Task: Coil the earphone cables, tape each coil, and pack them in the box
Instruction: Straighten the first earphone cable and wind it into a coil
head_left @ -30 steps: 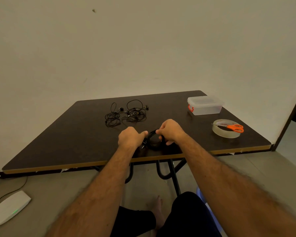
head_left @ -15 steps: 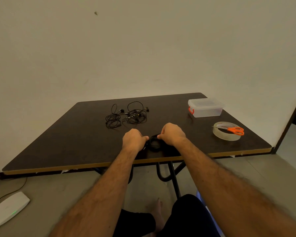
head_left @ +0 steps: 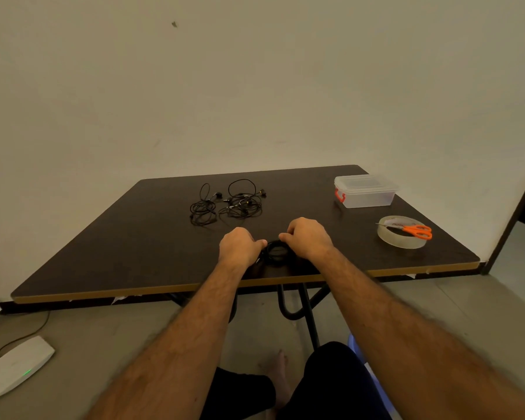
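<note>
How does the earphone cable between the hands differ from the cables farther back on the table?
The held cable forms a tight round coil, gripped by the left hand and right hand; the loose cables sprawl in untidy loops, untouched. The coil sits near the front edge, the loose ones mid-table. All are thin and black.

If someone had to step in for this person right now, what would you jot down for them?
Left hand and right hand: each has a grip on one side of a black coil near the table's front edge.
Loose earphones: two tangled bunches farther back, untouched.
Box: back right, lid on.
Tape: right side, scissors lying across it.
Done: one cable coiled.
Left: tape this coil, coil and tape the others, open the box, pack all.
</note>
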Demonstrator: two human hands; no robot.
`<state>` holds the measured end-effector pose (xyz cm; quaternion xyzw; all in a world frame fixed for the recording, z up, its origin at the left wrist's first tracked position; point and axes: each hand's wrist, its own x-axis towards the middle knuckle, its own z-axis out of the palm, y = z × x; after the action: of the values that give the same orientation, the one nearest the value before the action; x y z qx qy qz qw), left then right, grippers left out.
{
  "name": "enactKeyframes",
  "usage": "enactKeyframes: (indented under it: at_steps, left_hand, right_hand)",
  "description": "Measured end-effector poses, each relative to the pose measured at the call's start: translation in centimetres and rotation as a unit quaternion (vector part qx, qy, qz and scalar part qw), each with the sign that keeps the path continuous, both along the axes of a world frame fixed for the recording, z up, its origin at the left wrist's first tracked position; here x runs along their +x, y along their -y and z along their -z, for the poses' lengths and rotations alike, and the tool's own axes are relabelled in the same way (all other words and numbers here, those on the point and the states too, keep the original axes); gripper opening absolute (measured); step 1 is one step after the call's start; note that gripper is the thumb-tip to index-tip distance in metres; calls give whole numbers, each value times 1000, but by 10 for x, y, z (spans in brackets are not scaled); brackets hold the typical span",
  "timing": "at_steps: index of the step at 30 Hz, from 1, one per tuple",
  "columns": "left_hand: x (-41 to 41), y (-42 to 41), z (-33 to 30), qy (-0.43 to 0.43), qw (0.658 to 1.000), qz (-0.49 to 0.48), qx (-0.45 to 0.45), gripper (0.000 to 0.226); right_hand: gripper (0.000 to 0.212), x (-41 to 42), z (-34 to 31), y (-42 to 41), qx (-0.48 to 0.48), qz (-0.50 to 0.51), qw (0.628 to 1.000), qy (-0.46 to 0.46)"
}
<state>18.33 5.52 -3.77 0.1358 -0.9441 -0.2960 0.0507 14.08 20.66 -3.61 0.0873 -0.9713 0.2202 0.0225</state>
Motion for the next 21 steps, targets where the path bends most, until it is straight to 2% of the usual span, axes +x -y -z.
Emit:
enactKeyframes:
  at_steps: [11,16,21]
  left_hand:
    - [6,-6,-4,13,1000,8,-18,32]
    - [9,-6,-2,8,1000,10,-11,49]
    - [11,-5,0,7,1000,15,15,55]
  right_hand:
    - [27,8,-6,-6,-23,-1,1000,0]
    - [31,13,-6,-12,-65,-2,998,19]
    - [30,16,-5,-15,-73,-10,997,23]
